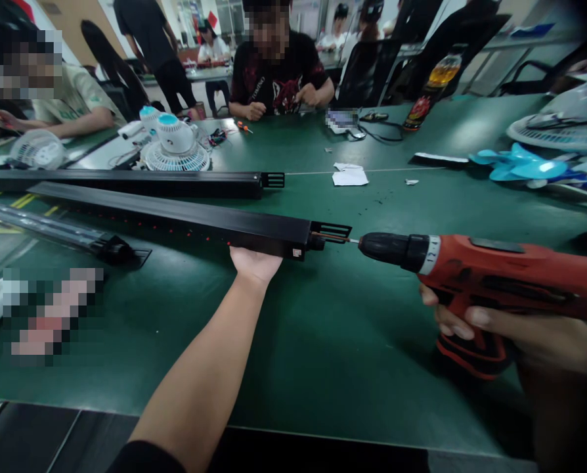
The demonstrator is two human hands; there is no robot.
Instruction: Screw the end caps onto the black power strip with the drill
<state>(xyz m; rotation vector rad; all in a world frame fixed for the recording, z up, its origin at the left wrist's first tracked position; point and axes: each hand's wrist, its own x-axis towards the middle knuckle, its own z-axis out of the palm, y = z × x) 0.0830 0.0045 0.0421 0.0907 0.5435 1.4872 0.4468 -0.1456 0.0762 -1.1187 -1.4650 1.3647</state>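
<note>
My right hand (pixel 471 322) is wrapped round the handle of a red and black cordless drill (pixel 495 263), which points left. Its thin bit (pixel 347 239) reaches to the slotted metal bracket (pixel 330 230) at the end of a long black bar (pixel 254 226); I cannot tell whether the tip touches a screw there. My left hand (pixel 257 263) supports this bar from below near that end, its fingers hidden behind it. A row of small red dots runs along the bar's near side.
A second black bar (pixel 199 182) lies behind, and a shorter clear-and-black piece (pixel 62 226) lies at left. Fan parts (pixel 175 141), a paper scrap (pixel 350 175), blue fan blades (pixel 520 163) and a drink bottle (pixel 429 95) are on the green table (pixel 333 368). People sit across it.
</note>
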